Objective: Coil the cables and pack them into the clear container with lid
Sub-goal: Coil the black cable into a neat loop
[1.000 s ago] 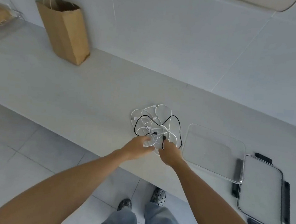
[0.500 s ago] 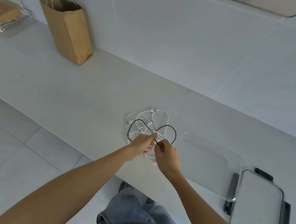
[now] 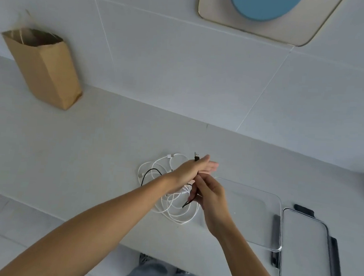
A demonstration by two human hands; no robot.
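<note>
Landmark: clear container.
- Left, touching: white cables, hands above.
- Right, just beside: lid.
- Behind: bare counter to wall.
- Far left: paper bag, well apart.

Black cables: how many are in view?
1. The black cable runs from the white cables up between the left hand and right hand; others could hide underneath.

Home kitchen-like spot, pale stone counter, large grey wall tiles, tiled floor, brown paper bag on counter
</note>
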